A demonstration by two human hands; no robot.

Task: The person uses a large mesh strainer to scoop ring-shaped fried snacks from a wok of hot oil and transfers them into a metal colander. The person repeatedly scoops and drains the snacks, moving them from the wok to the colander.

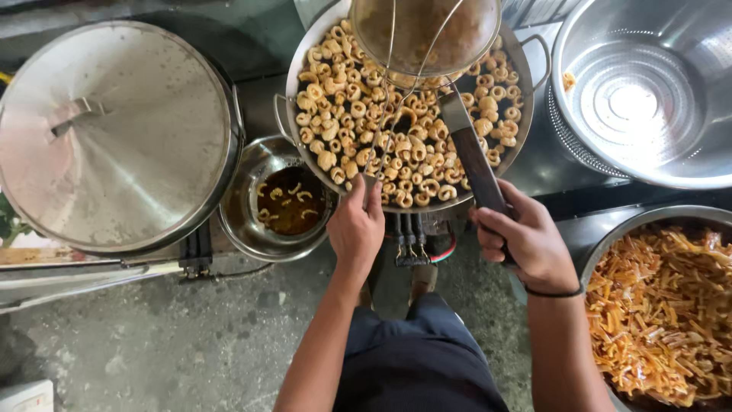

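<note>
A wide metal frying pan (299, 84) holds many puffed, ring-shaped golden snacks (347, 114) floating in dark oil. My left hand (356, 229) grips the wire handle of a round mesh skimmer (424, 34), whose basket hangs over the pan's far side. My right hand (526, 240) is closed on the dark wooden handle of a flat metal spatula (474, 164), whose blade dips among the snacks.
A big pot with a flat steel lid (114, 133) stands at left. A small steel bowl (244, 217) with dark oil and a few pieces sits below the pan. An empty steel colander basin (648, 91) is top right; a basin of orange fried strips (659, 313) lower right.
</note>
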